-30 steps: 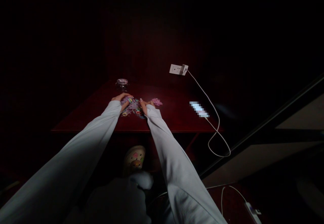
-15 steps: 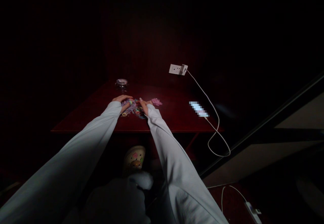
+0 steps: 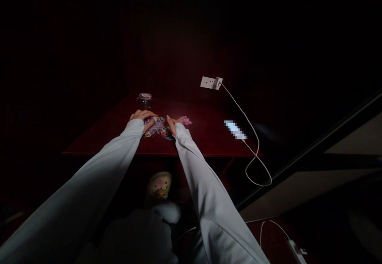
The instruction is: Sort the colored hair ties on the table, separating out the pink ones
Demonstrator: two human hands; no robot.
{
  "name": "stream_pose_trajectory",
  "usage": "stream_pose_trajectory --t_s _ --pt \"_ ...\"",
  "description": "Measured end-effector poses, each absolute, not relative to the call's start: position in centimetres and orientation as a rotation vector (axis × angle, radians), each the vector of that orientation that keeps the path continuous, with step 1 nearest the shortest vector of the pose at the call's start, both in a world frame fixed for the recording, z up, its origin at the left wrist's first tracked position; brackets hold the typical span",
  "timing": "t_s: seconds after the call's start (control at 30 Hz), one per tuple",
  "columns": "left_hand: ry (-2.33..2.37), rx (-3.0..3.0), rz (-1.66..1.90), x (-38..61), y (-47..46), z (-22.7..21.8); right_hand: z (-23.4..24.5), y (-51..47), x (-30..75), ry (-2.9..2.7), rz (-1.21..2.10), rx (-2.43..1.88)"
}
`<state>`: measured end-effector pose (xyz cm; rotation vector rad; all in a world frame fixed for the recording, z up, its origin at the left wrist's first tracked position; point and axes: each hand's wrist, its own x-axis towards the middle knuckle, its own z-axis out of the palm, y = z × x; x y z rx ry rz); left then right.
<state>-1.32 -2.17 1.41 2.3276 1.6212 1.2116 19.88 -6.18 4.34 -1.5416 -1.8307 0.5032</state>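
Note:
A loose heap of small coloured elastic hair ties (image 3: 158, 128), mostly purple with green, yellow and red ones, lies on the dark red table (image 3: 197, 146). My left hand (image 3: 143, 115) arches over the heap's left side, fingers stretched out and thumb low among the bands. At the heap's right edge is my right hand (image 3: 172, 124), its thumb apart and pointing away from me; its other fingers are partly hidden. Just beyond it sits a separate pink bunch of hair ties (image 3: 186, 120). Neither hand visibly grips anything.
A clear lidded jar (image 3: 145, 100) stands behind my left hand. To the right lies a phone (image 3: 235, 129) on a white cable (image 3: 253, 131), which runs to a charger in the wall socket (image 3: 211, 82). A power strip (image 3: 296, 251) is on the floor.
My hands have moved slightly apart, uncovering more of the heap between them. The left fingers have lifted and drawn back a little. The pink bunch stays beside the right hand.

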Motion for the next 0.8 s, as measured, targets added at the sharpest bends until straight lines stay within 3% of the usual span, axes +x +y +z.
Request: stream_pose_trajectory --t_s 0.8 --pt "1.699 2.300 1.309 -1.9 -1.4 1.0 4.0 -5.4 19.8 -1.861 0.478 -1.548"
